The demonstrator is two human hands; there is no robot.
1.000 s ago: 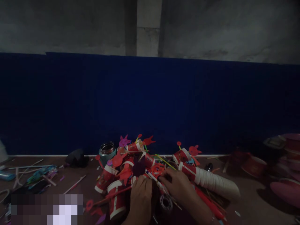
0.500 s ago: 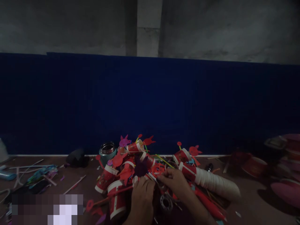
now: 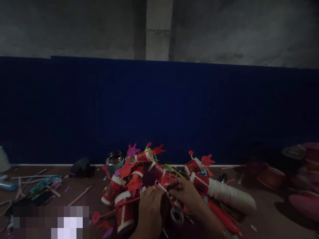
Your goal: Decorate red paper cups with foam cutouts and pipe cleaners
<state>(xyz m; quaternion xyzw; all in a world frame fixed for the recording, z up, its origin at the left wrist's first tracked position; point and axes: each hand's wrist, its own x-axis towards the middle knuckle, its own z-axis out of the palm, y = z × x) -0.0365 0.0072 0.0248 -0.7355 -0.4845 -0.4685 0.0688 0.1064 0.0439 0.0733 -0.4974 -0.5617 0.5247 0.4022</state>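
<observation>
My left hand (image 3: 151, 207) is closed, its fingers curled down over what looks like a red paper cup (image 3: 143, 190), mostly hidden beneath it. A dark purple cutout (image 3: 149, 179) stands just above those fingers. My right hand (image 3: 185, 192) is beside it, thumb and fingertips pinched on a small dark piece (image 3: 169, 188) too dim to name exactly. A short white stick (image 3: 160, 186) shows between the hands. Around them is a heap of red paper cups (image 3: 124, 212) decorated with red cutouts (image 3: 125, 169) and a magenta animal-shaped cutout (image 3: 132, 151).
A stack of nested paper cups (image 3: 230, 194) lies on the right. Below my right hand is a roll of tape (image 3: 176, 215). A teal metal container (image 3: 115, 161) stands behind the heap. Straws and scraps (image 3: 45, 184) litter the left. Pink and red items (image 3: 305, 199) sit far right.
My right fingers have shifted slightly and the small dark piece shows more at their tips. My left hand has tilted a little over the cup. The heap is otherwise the same.
</observation>
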